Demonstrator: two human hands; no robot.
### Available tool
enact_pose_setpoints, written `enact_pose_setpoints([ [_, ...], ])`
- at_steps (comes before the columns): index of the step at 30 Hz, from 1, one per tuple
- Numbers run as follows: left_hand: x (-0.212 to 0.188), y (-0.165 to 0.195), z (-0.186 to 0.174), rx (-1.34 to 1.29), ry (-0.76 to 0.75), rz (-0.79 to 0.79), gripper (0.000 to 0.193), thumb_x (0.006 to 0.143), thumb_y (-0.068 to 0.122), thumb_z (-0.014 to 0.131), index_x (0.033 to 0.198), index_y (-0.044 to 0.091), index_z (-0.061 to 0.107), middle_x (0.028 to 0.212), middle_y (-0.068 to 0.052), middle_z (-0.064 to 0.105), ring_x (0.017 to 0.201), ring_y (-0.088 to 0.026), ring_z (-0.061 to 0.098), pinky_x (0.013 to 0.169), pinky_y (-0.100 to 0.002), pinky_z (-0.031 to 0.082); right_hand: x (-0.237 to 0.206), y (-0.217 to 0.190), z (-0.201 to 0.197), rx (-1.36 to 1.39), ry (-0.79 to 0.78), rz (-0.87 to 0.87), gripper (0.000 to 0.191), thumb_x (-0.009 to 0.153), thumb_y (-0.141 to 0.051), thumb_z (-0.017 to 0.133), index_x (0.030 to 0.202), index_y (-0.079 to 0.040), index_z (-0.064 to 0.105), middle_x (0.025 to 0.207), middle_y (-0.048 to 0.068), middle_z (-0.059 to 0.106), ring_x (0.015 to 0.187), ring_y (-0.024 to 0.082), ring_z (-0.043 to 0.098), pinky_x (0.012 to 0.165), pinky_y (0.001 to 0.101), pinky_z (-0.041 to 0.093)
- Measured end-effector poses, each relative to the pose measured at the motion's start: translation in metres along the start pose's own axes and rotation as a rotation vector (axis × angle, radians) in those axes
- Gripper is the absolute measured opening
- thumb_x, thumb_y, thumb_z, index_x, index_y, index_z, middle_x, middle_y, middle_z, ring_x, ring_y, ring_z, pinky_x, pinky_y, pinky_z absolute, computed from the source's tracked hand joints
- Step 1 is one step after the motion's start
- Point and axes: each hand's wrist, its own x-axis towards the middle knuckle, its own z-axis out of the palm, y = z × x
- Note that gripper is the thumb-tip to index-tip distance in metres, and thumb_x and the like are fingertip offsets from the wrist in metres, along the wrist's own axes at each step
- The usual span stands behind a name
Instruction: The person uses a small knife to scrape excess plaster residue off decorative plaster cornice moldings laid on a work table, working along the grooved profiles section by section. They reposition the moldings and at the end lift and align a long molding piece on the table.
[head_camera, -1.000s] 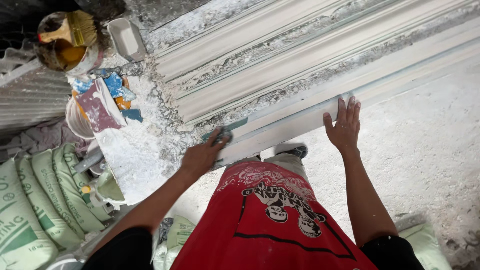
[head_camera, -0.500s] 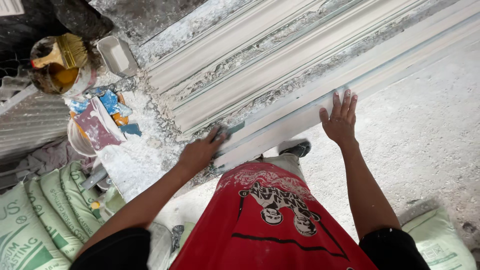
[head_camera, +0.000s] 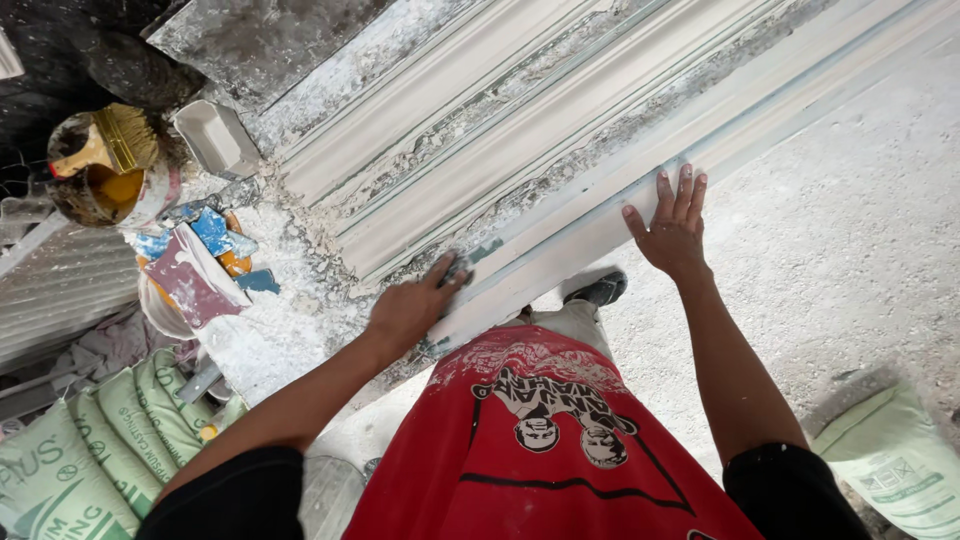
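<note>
A long white plaster moulding strip runs diagonally along the near edge of a workbench. My left hand rests on its near end, fingers curled around a small blue-grey tool or scraper pressed against the strip. My right hand lies flat on the strip further right, fingers spread and pointing away from me. Behind it lie several more ribbed plaster mouldings crusted with dried plaster. My red printed shirt fills the bottom of the view.
A bucket with a yellow brush and a small grey tray stand at the upper left. A bucket of blue and pink scraps is below them. Green sacks lie at lower left; another sack lies at lower right on the dusty floor.
My right hand has shifted slightly along the strip and stays flat. The left hand keeps its place at the strip's end. The view has tilted a little.
</note>
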Motion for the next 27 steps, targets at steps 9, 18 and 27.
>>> enact_pose_setpoints([
  [9, 0.130, 0.070, -0.047, -0.143, 0.348, 0.147, 0.065, 0.095, 0.000, 0.050, 0.155, 0.026, 0.042, 0.168, -0.016, 0.028, 0.080, -0.028, 0.075, 0.065, -0.043, 0.063, 0.003, -0.005, -0.004, -0.015, -0.077, 0.066, 0.091, 0.100, -0.062, 0.058, 0.163, 0.000, 0.033, 0.168, 0.036, 0.010, 0.155, 0.057, 0.002, 0.115, 0.0690, 0.031],
  [18, 0.010, -0.001, -0.004, 0.013, 0.133, 0.023, 0.076, 0.089, 0.009, 0.054, 0.158, 0.034, 0.030, 0.169, -0.015, 0.018, 0.062, -0.027, 0.073, 0.044, -0.041, 0.057, -0.001, -0.005, 0.003, 0.007, -0.016, 0.039, 0.090, 0.101, -0.063, 0.060, 0.162, -0.001, 0.036, 0.167, 0.036, 0.013, 0.155, 0.057, 0.005, 0.117, 0.0685, 0.032],
  [27, 0.176, 0.074, -0.047, -0.130, 0.382, 0.142, 0.060, 0.098, 0.008, 0.051, 0.154, 0.025, 0.040, 0.170, -0.015, 0.027, 0.084, -0.030, 0.076, 0.066, -0.045, 0.062, 0.000, -0.010, -0.004, -0.003, -0.093, 0.112, 0.092, 0.099, -0.066, 0.056, 0.164, -0.007, 0.030, 0.170, 0.030, 0.010, 0.157, 0.052, 0.001, 0.116, 0.0681, 0.032],
])
